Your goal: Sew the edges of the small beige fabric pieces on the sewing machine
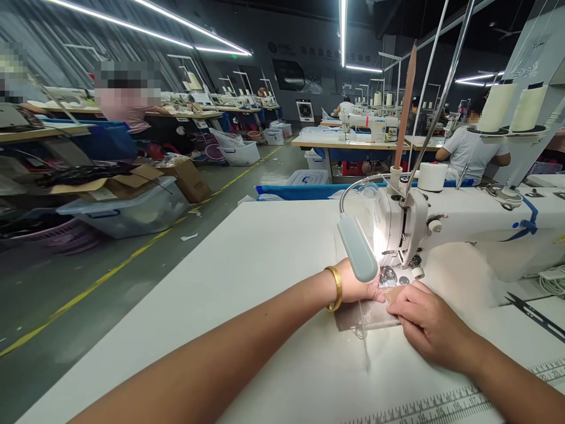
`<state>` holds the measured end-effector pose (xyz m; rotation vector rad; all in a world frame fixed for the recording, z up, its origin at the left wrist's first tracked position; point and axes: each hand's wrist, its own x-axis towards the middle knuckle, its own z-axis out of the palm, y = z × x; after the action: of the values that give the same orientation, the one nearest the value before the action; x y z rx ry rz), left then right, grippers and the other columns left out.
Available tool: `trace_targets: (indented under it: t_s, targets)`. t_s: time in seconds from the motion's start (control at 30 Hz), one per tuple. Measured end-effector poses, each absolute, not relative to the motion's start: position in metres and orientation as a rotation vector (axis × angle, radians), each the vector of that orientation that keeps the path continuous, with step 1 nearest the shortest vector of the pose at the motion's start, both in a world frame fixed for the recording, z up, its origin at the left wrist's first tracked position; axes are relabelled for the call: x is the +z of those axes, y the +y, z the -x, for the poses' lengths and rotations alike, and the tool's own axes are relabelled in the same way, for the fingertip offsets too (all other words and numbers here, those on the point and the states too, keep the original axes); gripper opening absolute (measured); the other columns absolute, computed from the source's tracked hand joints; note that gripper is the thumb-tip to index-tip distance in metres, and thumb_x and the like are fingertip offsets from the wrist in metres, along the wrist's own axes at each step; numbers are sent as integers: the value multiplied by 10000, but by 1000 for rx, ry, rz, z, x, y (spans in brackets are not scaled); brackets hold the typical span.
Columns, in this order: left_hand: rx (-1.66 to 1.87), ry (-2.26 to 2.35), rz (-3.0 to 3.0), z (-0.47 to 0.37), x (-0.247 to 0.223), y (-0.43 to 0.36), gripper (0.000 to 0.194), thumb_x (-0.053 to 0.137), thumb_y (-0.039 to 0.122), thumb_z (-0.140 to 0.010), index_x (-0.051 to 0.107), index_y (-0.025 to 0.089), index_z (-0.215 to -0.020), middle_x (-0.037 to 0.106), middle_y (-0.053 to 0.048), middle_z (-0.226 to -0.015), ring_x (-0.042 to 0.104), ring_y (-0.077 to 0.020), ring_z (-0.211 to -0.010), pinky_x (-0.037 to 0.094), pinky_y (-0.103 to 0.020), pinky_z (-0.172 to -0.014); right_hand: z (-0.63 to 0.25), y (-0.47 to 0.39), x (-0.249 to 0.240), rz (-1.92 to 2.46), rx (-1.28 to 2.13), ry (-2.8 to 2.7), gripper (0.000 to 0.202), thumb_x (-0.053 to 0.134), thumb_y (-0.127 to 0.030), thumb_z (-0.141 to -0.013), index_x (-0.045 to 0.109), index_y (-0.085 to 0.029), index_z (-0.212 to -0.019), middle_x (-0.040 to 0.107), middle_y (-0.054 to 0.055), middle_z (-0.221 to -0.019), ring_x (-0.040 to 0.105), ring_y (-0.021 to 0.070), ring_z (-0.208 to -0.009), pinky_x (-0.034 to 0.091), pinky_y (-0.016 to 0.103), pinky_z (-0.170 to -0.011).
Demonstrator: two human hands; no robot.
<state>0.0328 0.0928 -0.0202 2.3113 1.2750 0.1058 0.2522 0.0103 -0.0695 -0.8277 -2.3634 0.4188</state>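
Note:
A small piece of tan fabric [392,293] lies just in front of the needle area of a white sewing machine [481,215]. My left hand [355,285], with a gold bangle on the wrist, holds its left edge; the lamp head hides most of these fingers. On the other side, my right hand [430,321] is closed, thumb and fingers pinched on the fabric's right edge. Beneath both hands is a shiny, see-through patterned piece [368,318], whose kind I cannot make out. The presser foot [402,259] is just beyond my fingertips.
A grey-green lamp head [358,250] hangs over my left hand. Black tweezers [536,315] and a printed ruler scale [459,400] are on the white table [282,353] at right. Thread cones [497,109] stand above the machine. Plastic bins [128,203] and people at other machines are beyond.

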Motion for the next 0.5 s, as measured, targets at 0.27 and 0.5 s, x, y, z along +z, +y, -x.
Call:
trace_targets:
  t_s: [0.27, 0.5]
  targets:
    - [522, 1418, -2722, -28, -23, 35, 169, 533, 57, -810, 505, 198, -721, 568, -39, -794, 518, -220, -750, 422, -350, -685, -251, 9, -72, 841, 419, -2353, 323, 459, 5, -914, 634, -211, -1079, 593, 42, -888, 458, 218, -821, 432, 347, -699]
    - [596, 1198, -2757, -22, -54, 25, 117, 634, 280, -980, 658, 176, -933, 686, -72, -963, 626, -256, -902, 502, -368, -746, -246, 9, -71, 908, 396, -2375, 247, 450, -44, -961, 628, -206, -1017, 581, 42, -888, 477, 216, -829, 444, 356, -718]
